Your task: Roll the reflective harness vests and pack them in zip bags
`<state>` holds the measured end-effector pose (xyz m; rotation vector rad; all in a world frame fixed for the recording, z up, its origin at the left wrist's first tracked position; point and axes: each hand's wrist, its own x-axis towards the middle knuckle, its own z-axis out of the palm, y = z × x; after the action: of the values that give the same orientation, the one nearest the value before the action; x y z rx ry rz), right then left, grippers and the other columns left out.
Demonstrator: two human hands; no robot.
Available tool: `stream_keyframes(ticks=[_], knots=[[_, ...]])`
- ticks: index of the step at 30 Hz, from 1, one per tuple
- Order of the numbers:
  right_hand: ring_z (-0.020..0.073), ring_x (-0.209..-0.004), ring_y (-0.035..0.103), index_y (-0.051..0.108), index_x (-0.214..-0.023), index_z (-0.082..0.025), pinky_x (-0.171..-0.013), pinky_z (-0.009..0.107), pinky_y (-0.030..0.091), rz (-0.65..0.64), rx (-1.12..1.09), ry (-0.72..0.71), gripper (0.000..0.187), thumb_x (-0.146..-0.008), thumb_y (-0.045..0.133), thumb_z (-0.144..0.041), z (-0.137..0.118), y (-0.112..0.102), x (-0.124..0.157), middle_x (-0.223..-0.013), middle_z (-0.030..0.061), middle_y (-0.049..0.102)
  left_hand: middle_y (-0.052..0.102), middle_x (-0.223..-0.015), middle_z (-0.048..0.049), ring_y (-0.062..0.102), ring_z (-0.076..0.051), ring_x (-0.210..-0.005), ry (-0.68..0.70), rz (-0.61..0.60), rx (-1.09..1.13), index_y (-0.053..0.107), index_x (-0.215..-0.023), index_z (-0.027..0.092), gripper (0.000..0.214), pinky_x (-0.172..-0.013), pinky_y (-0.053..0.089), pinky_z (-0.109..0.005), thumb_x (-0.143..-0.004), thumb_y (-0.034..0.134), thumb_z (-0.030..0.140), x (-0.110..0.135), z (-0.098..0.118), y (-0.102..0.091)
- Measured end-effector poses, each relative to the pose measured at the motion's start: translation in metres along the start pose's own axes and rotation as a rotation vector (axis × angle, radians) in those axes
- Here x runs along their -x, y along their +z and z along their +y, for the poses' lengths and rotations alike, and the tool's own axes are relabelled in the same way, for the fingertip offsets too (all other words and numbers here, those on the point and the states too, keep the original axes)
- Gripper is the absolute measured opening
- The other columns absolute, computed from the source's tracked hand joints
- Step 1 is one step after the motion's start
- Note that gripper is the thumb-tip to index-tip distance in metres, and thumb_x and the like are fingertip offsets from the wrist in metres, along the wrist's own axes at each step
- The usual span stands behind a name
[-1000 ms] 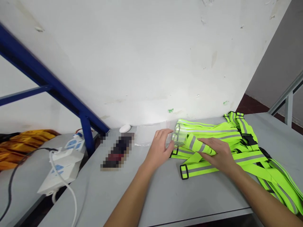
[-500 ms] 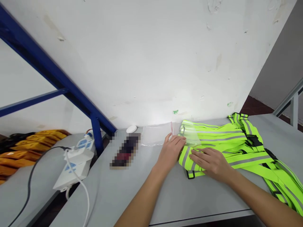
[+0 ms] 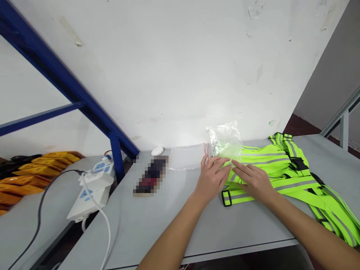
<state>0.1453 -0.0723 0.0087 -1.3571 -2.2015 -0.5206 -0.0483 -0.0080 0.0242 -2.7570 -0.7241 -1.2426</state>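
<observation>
Near edge: the grey table (image 3: pixel 157 225) carries everything shown. The person's two forearms reach in from the lower edge and meet at the middle of the table.

Left hand (image 3: pixel 211 179): fingers curled at the mouth of a clear plastic bag (image 3: pixel 225 142), pinching its lower edge together with the folded end of a fluorescent yellow reflective vest (image 3: pixel 254 168). Right hand (image 3: pixel 251 179): lies flat, fingers extended and not closed on anything, pressing the folded vest down against the table. The bag stands up from the hands, leaning toward the wall, its upper part loose and crinkled. A black buckle loop (image 3: pixel 225 198) of the vest lies on the table just in front of the hands.

To the right: a heap of further reflective vests (image 3: pixel 309 187) trails toward the table's near right edge. To the left: a blurred dark object (image 3: pixel 151 176), a small white oval object (image 3: pixel 157 151) by the wall, a second flat clear bag (image 3: pixel 187 157), and beyond the table's left edge a white power strip (image 3: pixel 92 185) with its cable.

Risks, as judged: the thin film may slip from the left hand's pinch or tear at the mouth. The fold may spring open if the right palm lifts. The trailing buckle loop may catch at the bag's mouth, and straps shared with the heap may drag neighbouring vests along.
</observation>
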Motion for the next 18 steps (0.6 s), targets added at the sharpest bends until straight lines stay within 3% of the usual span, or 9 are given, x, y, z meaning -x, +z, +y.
stream_keyframes(ticks=[2, 5, 7, 10, 12, 14, 18], knots=[[0.0200, -0.085, 0.068, 0.061, -0.119, -0.022, -0.073, 0.033, 0.056, 0.081, -0.118, 0.038, 0.038, -0.082, 0.060, -0.016, 0.003, -0.001, 0.000, -0.131, 0.0084, 0.061, 0.053, -0.132, -0.0086, 0.046, -0.026, -0.123, -0.082, 0.138, 0.120, 0.056, -0.118, 0.027, 0.031, -0.110, 0.026, -0.053, -0.087, 0.057, 0.026, 0.001, 0.005, 0.003], [0.0213, -0.103, 0.067, 0.061, -0.121, -0.023, -0.086, 0.034, 0.057, 0.173, -0.353, 0.127, 0.039, -0.083, 0.062, -0.021, 0.003, -0.003, -0.002, -0.127, 0.0081, 0.064, 0.041, -0.138, -0.0138, 0.044, -0.026, -0.127, -0.437, 0.394, 0.502, 0.040, -0.129, 0.024, 0.044, -0.104, 0.038, -0.048, -0.088, 0.050, 0.035, 0.000, 0.006, 0.010], [0.0225, -0.108, 0.066, 0.064, -0.118, -0.023, -0.091, 0.036, 0.055, 0.191, -0.515, 0.202, 0.036, -0.082, 0.066, -0.025, 0.000, -0.004, -0.004, -0.124, 0.0083, 0.066, 0.049, -0.130, -0.0132, 0.054, -0.022, -0.117, -0.705, 0.326, 0.880, 0.038, -0.128, 0.022, 0.040, -0.096, 0.046, -0.042, -0.090, 0.040, 0.034, -0.002, 0.005, 0.014], [0.0258, -0.106, 0.067, 0.068, -0.111, -0.022, -0.092, 0.041, 0.055, 0.170, -0.696, 0.365, 0.035, -0.078, 0.071, -0.033, -0.003, -0.006, -0.006, -0.118, 0.0081, 0.069, 0.063, -0.111, -0.0102, 0.062, -0.021, -0.100, -0.897, -0.003, 1.228, 0.049, -0.121, 0.018, 0.038, -0.085, 0.050, -0.036, -0.088, 0.038, 0.033, -0.006, 0.004, 0.017], [0.0276, -0.104, 0.068, 0.069, -0.109, -0.021, -0.091, 0.043, 0.055, 0.133, -0.766, 0.488, 0.039, -0.074, 0.074, -0.036, -0.003, -0.008, -0.008, -0.113, 0.0075, 0.071, 0.066, -0.102, -0.0070, 0.062, -0.019, -0.094, -0.920, -0.066, 1.158, 0.057, -0.114, 0.017, 0.035, -0.079, 0.050, -0.031, -0.088, 0.042, 0.035, -0.007, 0.005, 0.015], [0.0287, -0.103, 0.068, 0.070, -0.110, -0.020, -0.091, 0.044, 0.055, 0.093, -0.812, 0.578, 0.042, -0.072, 0.075, -0.037, -0.002, -0.011, -0.009, -0.110, 0.0067, 0.073, 0.065, -0.095, -0.0039, 0.060, -0.017, -0.087, -0.899, -0.045, 0.994, 0.062, -0.107, 0.018, 0.031, -0.074, 0.048, -0.027, -0.089, 0.046, 0.038, -0.009, 0.006, 0.011], [0.0290, -0.100, 0.069, 0.071, -0.110, -0.021, -0.092, 0.045, 0.054, 0.054, -0.866, 0.620, 0.042, -0.071, 0.076, -0.036, 0.000, -0.016, -0.010, -0.107, 0.0055, 0.074, 0.060, -0.077, 0.0004, 0.055, -0.014, -0.070, -0.761, -0.130, 0.763, 0.062, -0.094, 0.019, 0.031, -0.061, 0.043, -0.024, -0.091, 0.046, 0.045, -0.011, 0.002, -0.001]])
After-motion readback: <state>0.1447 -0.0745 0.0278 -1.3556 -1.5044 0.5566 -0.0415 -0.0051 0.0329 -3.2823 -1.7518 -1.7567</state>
